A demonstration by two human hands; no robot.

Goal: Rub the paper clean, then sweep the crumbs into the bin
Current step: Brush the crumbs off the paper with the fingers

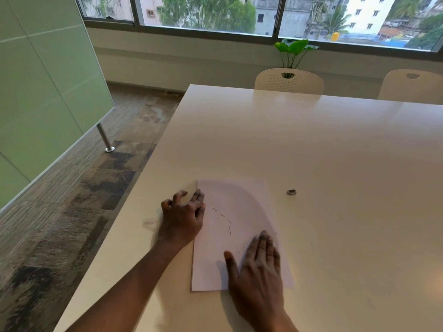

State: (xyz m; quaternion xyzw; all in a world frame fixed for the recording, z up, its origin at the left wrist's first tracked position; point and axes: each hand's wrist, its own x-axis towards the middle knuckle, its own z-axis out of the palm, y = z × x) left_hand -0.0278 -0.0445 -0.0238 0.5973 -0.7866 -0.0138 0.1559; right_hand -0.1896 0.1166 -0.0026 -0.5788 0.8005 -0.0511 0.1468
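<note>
A white sheet of paper (236,200) lies on the white table (311,144) near its left front edge. Several thin dark eraser crumbs (224,220) are scattered in an arc across the sheet's middle. My right hand (257,267) lies flat on the lower right part of the paper, fingers straight and together. My left hand (183,214) rests at the paper's left edge with its fingers loosely curled, fingertips touching the sheet, holding nothing. A small worn eraser (291,192) sits on the table to the right of the paper. No bin is in view.
The table's left edge (143,178) drops to a patterned floor (72,200). A green glass partition (43,92) stands at the left. Two white chairs (288,81) and a potted plant (296,51) are at the far side under the window.
</note>
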